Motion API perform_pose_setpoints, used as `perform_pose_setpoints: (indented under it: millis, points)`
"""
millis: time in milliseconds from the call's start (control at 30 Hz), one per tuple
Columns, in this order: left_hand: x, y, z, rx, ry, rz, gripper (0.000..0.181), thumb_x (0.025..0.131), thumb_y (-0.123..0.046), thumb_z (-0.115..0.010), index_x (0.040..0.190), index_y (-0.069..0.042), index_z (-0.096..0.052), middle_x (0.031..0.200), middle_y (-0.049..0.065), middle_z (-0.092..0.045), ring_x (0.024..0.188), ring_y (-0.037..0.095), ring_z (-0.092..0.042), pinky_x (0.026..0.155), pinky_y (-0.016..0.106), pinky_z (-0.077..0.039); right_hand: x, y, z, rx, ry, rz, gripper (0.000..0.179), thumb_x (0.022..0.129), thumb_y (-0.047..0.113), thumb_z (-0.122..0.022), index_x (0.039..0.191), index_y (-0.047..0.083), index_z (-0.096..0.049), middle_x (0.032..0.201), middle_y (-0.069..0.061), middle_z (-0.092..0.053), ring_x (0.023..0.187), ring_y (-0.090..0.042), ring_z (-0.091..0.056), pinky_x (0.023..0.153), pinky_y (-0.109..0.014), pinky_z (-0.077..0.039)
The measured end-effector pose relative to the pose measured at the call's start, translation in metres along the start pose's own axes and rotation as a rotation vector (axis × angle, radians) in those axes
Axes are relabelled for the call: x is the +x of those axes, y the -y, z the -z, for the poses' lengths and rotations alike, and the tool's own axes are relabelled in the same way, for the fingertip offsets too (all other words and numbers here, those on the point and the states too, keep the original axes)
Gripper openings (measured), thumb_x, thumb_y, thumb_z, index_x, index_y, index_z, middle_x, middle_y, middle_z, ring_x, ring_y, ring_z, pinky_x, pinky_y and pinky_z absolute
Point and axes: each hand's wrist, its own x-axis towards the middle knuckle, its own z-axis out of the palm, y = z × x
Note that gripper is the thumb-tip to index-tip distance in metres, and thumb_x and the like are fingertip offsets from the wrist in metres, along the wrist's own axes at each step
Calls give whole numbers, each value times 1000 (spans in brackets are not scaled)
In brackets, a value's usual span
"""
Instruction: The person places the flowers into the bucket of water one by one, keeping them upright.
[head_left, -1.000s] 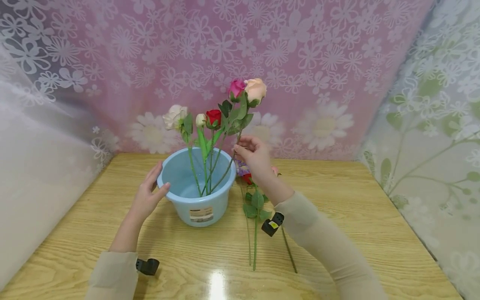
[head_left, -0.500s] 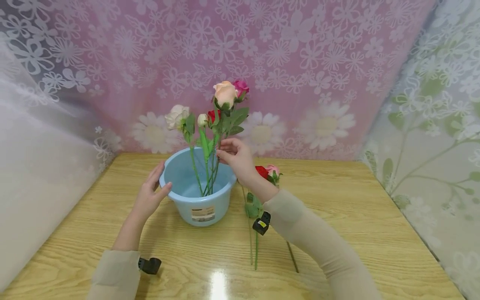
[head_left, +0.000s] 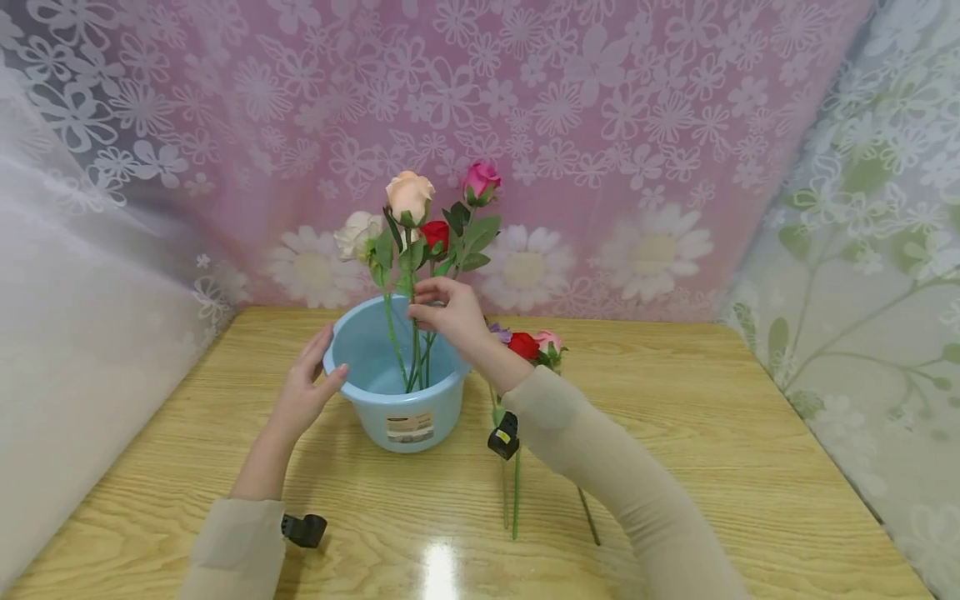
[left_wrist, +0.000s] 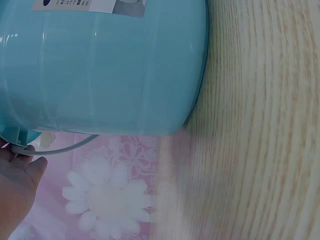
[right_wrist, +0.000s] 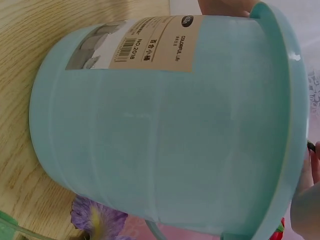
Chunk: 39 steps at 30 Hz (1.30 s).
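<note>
Peach rose (head_left: 409, 197) had swung L since the prev. frame (head view), R hand (head_left: 453, 317) pinching its stem (head_left: 415, 333), foot inside the bucket (head_left: 450, 408), & its leaves prob. risked snagging the red rose (head_left: 435, 237) behind. L wrist view: L hand (left_wrist: 17, 185) lay spread against the rim nr the handle (left_wrist: 70, 147); bucket might've tipped w/o it. R wrist view: R hand mostly cut off, couldn't tell grip; purple flower (right_wrist: 102, 220) lay by the base, poss. crushed if bucket slid.

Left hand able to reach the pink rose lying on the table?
Probably not: the left hand rests against the bucket, which stands between it and the pink rose; the right forearm also crosses there.
</note>
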Motion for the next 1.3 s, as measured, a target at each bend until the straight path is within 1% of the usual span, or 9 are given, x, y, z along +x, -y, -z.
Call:
perform_pose_setpoints:
  millis: [67,133,400,600,667,767,867,1100,1300]
  points:
    - [1,9,1,7,-1,6,63,86,-8,-55,139,0,-22,143,17,-18,128,32,-20,102,44,-23,2,-1,-3,-12,7,-18,26,78,-3,-63,103,-4,-58,83,-9,-59,73,-16,-61,68,-29,-53]
    - [1,9,1,13,3,14,63,87,-9,-55,139,-1,-22,143,17,-18,128,31,-19,102,43,-23,3,-2,-6,-31,19,-30,25,78,-3,-63,103,-6,-57,84,-10,-60,74,-18,-62,68,-29,-53]
    - [-1,-11,0,-28,7,-5,61,86,-2,-52,137,8,-19,140,27,-16,126,40,-17,101,49,-20,7,-3,-13,-83,69,-78,24,81,-4,-60,104,-7,-55,86,-11,-57,78,-21,-61,67,-27,-53]
    - [2,5,0,-2,10,1,63,88,-10,-53,139,0,-19,143,21,-16,129,34,-17,103,45,-21,12,-7,-15,-112,111,-104,22,80,-5,-60,102,-8,-55,84,-11,-55,78,-23,-62,67,-27,-53]
    - [2,7,0,-3,6,13,64,87,-12,-55,140,-2,-21,144,17,-17,129,30,-17,103,45,-21,13,-9,-16,-131,129,-106,22,80,-5,-60,101,-7,-56,83,-10,-55,77,-23,-62,66,-26,-53]
    - [2,9,1,2,5,16,64,87,-12,-55,140,-2,-20,144,17,-16,129,30,-17,103,46,-21,14,-12,-16,-145,150,-112,20,80,-5,-60,99,-6,-55,83,-10,-54,77,-23,-62,66,-27,-54]
    - [1,4,1,2,6,29,63,87,-8,-54,139,0,-21,143,17,-17,129,30,-17,103,45,-21,16,-16,-17,-146,155,-130,20,80,-6,-60,99,-6,-55,82,-10,-53,75,-22,-62,66,-27,-54]
    - [-3,-22,0,-2,4,4,60,85,0,-51,135,11,-20,139,28,-17,127,39,-18,101,49,-21,18,-19,-19,-171,161,-168,18,80,-7,-59,98,-7,-54,79,-9,-53,75,-24,-62,72,-35,-53]
    - [-3,-25,0,2,5,14,59,85,1,-51,135,10,-20,139,28,-17,127,39,-18,101,49,-21,18,-20,-17,-188,169,-197,17,81,-8,-58,97,-7,-54,77,-10,-54,78,-27,-62,75,-39,-51]
